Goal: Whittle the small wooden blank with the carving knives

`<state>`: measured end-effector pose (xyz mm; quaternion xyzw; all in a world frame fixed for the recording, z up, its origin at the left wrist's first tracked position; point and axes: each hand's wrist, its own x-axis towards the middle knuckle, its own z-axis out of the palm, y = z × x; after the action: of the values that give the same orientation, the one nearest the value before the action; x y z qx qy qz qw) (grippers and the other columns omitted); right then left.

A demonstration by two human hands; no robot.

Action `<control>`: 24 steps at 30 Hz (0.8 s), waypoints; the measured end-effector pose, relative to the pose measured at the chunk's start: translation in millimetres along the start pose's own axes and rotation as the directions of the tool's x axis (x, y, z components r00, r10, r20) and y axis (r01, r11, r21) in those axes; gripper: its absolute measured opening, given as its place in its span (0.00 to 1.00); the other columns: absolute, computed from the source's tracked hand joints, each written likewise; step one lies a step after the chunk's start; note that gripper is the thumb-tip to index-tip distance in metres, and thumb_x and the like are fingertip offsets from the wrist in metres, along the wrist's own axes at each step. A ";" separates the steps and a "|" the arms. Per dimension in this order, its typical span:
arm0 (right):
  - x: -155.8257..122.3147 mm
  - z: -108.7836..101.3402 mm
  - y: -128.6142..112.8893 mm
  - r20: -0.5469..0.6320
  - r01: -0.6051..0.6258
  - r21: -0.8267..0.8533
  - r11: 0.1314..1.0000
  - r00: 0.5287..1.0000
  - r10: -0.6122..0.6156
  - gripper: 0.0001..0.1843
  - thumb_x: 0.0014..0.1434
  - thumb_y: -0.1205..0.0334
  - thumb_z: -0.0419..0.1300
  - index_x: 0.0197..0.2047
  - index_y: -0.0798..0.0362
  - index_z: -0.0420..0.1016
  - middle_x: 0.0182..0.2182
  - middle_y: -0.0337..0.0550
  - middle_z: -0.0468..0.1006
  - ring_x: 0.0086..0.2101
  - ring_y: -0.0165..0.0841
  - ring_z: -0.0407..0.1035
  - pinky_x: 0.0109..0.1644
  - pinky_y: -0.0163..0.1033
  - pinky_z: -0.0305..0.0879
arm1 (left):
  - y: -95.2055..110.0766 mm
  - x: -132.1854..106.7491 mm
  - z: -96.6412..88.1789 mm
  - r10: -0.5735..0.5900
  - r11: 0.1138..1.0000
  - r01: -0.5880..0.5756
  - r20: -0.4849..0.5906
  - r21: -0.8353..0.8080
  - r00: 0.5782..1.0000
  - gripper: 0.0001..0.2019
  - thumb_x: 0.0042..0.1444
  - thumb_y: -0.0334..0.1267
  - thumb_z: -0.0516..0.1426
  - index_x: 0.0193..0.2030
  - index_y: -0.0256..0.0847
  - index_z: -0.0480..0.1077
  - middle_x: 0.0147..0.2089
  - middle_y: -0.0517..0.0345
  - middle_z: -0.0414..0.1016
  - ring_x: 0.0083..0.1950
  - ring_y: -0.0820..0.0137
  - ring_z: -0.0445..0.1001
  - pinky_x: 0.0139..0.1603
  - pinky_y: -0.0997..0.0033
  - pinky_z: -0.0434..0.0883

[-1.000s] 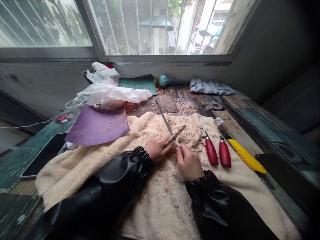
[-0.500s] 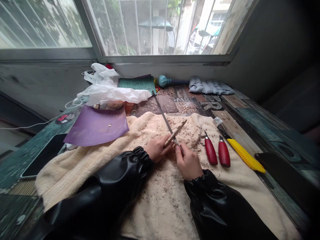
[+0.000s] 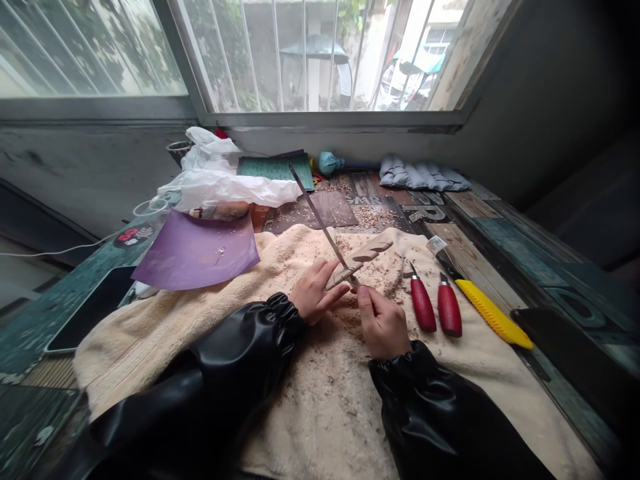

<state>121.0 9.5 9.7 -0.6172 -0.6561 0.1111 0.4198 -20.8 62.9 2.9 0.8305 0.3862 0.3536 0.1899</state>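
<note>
My left hand (image 3: 313,295) holds a small carved piece of wood (image 3: 366,255) between thumb and fingers, its far end pointing up to the right. Several slanted notches show along the wood. In my closed right hand (image 3: 384,325) is the near end of a long, thin metal file (image 3: 318,217), its handle mostly hidden by the fingers. The file lies across the wood near my left fingertips and slants away to the upper left. Beneath both hands spreads a beige towel (image 3: 300,413) strewn with wood shavings.
Right of my hands lie two red-handled carving knives (image 3: 423,304) and a yellow-handled tool (image 3: 493,313). Purple sandpaper (image 3: 197,257) rests on the towel's left side, near a black tray (image 3: 90,310). Behind are a white plastic bag (image 3: 225,187), green sandpaper (image 3: 275,167) and a grey cushion (image 3: 420,173).
The wood has turned so its notched face shows more broadly, and its far end sits further right. The file's tip has swung up and left. My left fingers have spread a little.
</note>
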 end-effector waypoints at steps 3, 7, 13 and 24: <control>0.1 -0.5 -0.4 -0.027 0.013 0.009 1.000 1.000 -0.013 0.21 0.58 0.56 0.41 0.27 0.54 0.72 0.22 0.42 0.73 0.24 0.29 0.65 0.30 0.31 0.55 | -0.6 -0.8 -0.8 0.015 0.999 -0.015 -0.013 -0.040 1.000 0.22 0.56 0.47 0.45 0.53 0.36 0.56 0.45 0.48 0.62 0.47 0.64 0.63 0.50 0.63 0.61; 0.0 -2.1 -0.6 -0.021 0.019 -0.020 1.000 1.000 -0.020 0.22 0.58 0.55 0.42 0.22 0.54 0.69 0.16 0.40 0.69 0.20 0.28 0.61 0.26 0.31 0.53 | 0.9 -0.5 -1.7 0.027 0.996 -0.030 -0.030 -0.086 0.999 0.20 0.57 0.47 0.43 0.50 0.35 0.58 0.43 0.49 0.62 0.45 0.64 0.63 0.48 0.64 0.61; -1.2 -5.3 -4.3 -0.020 0.035 -0.001 0.999 0.999 -0.035 0.21 0.57 0.54 0.44 0.19 0.54 0.64 0.12 0.35 0.60 0.17 0.25 0.55 0.23 0.31 0.49 | 7.4 -2.2 -8.3 -0.034 0.989 0.032 -0.012 -0.145 0.999 0.20 0.54 0.49 0.45 0.46 0.36 0.58 0.37 0.53 0.64 0.38 0.68 0.65 0.41 0.68 0.64; 1.7 -14.5 -1.8 -0.091 0.026 0.054 0.998 0.996 -0.021 0.19 0.56 0.54 0.46 0.17 0.53 0.62 0.12 0.32 0.52 0.17 0.25 0.50 0.23 0.31 0.47 | 4.2 -3.0 -6.5 -0.063 0.998 0.061 -0.117 -0.020 0.991 0.22 0.49 0.49 0.51 0.46 0.37 0.57 0.36 0.55 0.67 0.34 0.70 0.67 0.35 0.71 0.67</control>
<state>129.9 5.3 20.6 -0.6021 -0.6402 0.0964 0.4671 -24.8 58.2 8.4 0.7943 0.4194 0.3989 0.1844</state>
